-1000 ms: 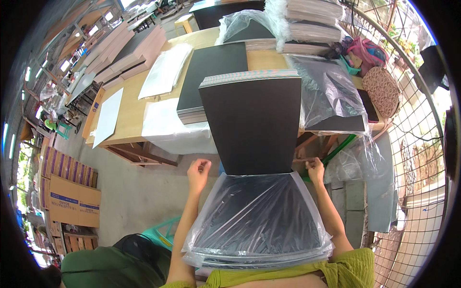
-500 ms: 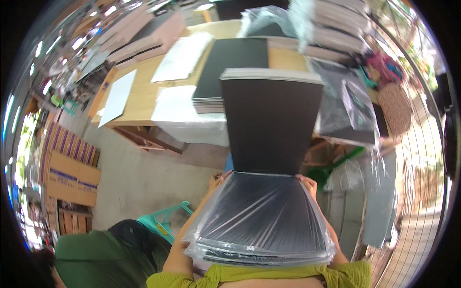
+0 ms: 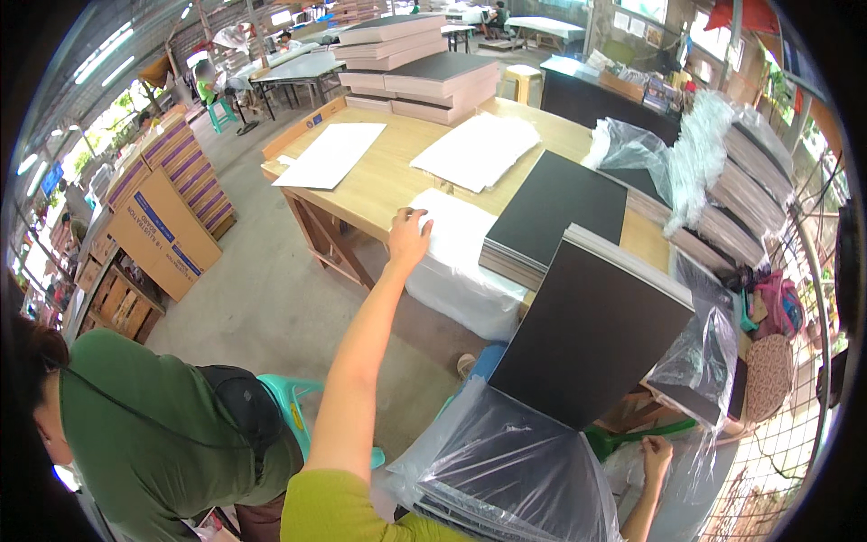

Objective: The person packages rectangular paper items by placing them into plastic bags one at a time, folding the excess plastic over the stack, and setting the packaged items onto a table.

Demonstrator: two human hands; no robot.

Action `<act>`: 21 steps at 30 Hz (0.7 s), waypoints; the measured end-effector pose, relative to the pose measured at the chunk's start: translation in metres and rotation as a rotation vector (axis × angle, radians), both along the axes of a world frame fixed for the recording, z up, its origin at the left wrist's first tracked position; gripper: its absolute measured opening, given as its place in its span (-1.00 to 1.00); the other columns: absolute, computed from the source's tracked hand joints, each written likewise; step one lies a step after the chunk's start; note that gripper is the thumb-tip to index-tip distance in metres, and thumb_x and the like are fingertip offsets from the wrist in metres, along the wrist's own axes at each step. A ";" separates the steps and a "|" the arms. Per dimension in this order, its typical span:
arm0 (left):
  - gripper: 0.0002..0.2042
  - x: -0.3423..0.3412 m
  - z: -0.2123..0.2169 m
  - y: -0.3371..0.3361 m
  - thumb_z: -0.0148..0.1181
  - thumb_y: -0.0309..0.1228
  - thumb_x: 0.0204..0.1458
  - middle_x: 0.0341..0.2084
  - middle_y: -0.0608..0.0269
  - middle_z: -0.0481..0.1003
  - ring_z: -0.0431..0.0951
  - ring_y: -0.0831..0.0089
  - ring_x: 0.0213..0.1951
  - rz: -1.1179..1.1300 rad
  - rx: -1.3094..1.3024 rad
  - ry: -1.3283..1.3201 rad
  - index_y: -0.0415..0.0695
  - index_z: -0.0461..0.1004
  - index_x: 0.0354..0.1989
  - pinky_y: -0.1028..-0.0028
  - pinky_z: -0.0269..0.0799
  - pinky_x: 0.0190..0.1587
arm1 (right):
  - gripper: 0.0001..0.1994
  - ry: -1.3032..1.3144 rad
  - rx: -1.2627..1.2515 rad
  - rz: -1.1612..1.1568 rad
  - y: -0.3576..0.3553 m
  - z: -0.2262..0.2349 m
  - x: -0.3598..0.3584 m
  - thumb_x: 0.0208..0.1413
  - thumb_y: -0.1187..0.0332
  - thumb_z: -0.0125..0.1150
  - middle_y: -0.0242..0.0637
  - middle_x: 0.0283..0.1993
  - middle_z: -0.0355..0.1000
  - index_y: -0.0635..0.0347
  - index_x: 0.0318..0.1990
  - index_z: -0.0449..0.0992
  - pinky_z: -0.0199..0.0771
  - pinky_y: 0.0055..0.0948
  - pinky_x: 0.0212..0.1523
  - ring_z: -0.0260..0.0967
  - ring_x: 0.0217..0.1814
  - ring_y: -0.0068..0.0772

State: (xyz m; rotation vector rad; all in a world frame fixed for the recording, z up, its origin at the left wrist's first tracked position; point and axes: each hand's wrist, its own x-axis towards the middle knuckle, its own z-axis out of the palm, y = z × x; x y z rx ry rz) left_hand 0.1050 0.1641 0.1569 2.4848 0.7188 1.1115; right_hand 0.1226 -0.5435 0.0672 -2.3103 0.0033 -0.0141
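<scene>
My left hand (image 3: pixel 411 235) is stretched out to the table edge. Its fingers are apart and rest by the clear plastic bags (image 3: pixel 465 294) that hang over that edge. Low on the right, my right hand (image 3: pixel 657 454) has curled fingers; whether anything is in them is hidden. In front of me lies a stack of black boards in a clear plastic bag (image 3: pixel 519 452). A block of black boards (image 3: pixel 591 325) with pale edges stands tilted behind it, touched by neither hand. Another stack of black boards (image 3: pixel 564 208) lies flat on the table.
White sheets (image 3: pixel 479 149) and one separate white sheet (image 3: pixel 334 154) lie on the wooden table (image 3: pixel 388 172). Plastic-wrapped stacks (image 3: pixel 736 172) stand at the far right. A person in a green shirt (image 3: pixel 149 429) is close on my left, beside a teal stool (image 3: pixel 293 397). Cartons (image 3: pixel 163 235) stand further left.
My view has swung left. Both hands have let go of the bag's corners; the left has reached forward to the table edge, the right has moved off to the right side.
</scene>
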 end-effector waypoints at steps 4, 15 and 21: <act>-0.81 0.055 -0.003 0.025 0.15 -0.33 0.01 -0.06 0.08 0.33 0.38 0.11 -0.07 -0.004 0.014 0.150 -0.11 0.56 -0.24 0.20 0.35 -0.05 | -0.86 -0.031 -0.061 0.213 0.034 0.105 -0.009 -0.15 0.48 0.23 -0.18 -0.50 0.50 0.35 -0.39 0.57 0.38 -0.48 -0.41 0.42 -0.49 -0.49; -0.90 0.047 0.031 0.021 0.26 -0.53 -0.18 -0.02 0.22 0.33 0.36 0.16 -0.03 0.110 0.288 0.096 -0.16 0.52 -0.44 0.25 0.38 -0.19 | -0.80 -0.281 -0.210 0.673 0.147 0.267 -0.023 -0.30 0.48 0.34 -0.21 -0.51 0.46 0.26 -0.40 0.56 0.39 -0.39 -0.40 0.44 -0.48 -0.28; -0.88 0.029 0.051 0.042 0.26 -0.52 -0.16 -0.29 0.08 0.48 0.50 0.13 -0.22 -0.182 -0.212 -0.016 -0.14 0.50 -0.39 0.28 0.38 -0.23 | -0.80 -0.588 -0.259 1.048 0.220 0.311 0.000 -0.28 0.40 0.37 -0.27 -0.51 0.43 0.18 -0.42 0.52 0.39 -0.32 -0.36 0.41 -0.44 -0.21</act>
